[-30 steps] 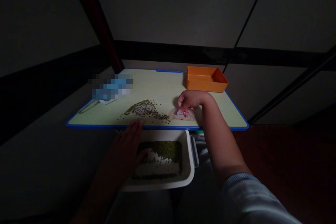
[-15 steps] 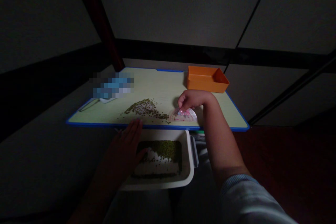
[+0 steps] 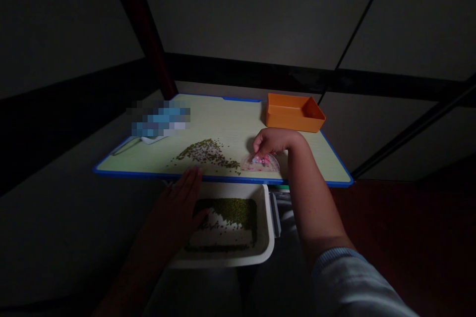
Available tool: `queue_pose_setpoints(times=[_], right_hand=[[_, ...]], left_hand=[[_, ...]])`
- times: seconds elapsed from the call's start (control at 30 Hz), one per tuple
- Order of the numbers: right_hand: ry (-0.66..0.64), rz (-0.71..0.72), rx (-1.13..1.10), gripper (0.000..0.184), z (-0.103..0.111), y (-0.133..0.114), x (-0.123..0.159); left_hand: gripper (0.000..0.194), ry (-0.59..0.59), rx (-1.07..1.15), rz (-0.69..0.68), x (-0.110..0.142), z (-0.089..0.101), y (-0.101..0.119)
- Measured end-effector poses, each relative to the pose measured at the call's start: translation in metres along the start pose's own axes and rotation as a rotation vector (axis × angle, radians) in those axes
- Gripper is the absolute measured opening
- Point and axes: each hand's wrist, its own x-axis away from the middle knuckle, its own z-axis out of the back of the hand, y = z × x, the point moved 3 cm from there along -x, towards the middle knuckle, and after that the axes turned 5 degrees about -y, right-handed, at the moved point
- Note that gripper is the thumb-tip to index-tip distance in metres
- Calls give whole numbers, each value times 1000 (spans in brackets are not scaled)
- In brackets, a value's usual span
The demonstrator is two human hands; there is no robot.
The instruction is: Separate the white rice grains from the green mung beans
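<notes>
The right hand point(image 3: 272, 141) bends sharply at the wrist point(image 3: 293, 139), fingers point(image 3: 258, 145) curled. The left hand point(image 3: 181, 201) is outstretched, thumb point(image 3: 201, 217) apart.

Grey wall panels point(image 3: 241, 10), reddish floor point(image 3: 386, 228) and blue-edged table point(image 3: 230, 121) suggest a home.

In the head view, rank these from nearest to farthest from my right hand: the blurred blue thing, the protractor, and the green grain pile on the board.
From your right hand:
1. Protractor, right at the fingertips.
2. Green grain pile, left of the protractor.
3. Blurred blue thing, at the board's far left.
</notes>
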Motion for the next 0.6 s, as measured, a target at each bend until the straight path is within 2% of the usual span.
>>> queue_pose_setpoints(times=[0.1,0.33,0.6], right_hand=[[19,16,-3,9,0,-2,1],[-58,35,1,13,-4,-5,-1],[47,-14,16,9,1,-3,1]], left_hand=[[80,-9,1,6,0,0,0],[79,-6,12,9,1,1,0],[79,35,-15,-17,0,2,1]])
